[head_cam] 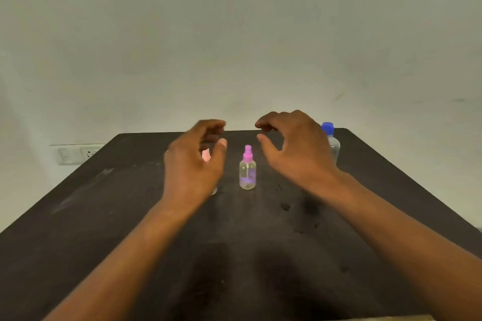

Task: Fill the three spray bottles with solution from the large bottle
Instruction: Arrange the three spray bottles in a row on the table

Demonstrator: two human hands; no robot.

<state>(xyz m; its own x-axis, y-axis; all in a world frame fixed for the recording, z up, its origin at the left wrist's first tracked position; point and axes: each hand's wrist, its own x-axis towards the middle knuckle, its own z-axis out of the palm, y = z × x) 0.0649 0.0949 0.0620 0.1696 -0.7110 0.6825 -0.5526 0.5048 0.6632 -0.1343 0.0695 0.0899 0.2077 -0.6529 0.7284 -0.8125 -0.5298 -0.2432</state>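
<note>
two hands (191, 164) (294, 148) hovering, purple spray bottle (247, 169) between them, ungripped

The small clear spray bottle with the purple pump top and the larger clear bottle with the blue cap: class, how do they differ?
The small clear spray bottle with the purple pump top is shorter and stands mid-table in full view; the larger clear bottle with the blue cap is taller, farther back and partly hidden by the right hand. Tops differ: narrow purple pump versus broad blue cap. Both stand upright, clear-bodied, untouched.

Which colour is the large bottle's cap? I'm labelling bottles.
Blue, on the large bottle's cap, seen in the head view behind the right hand.
</note>
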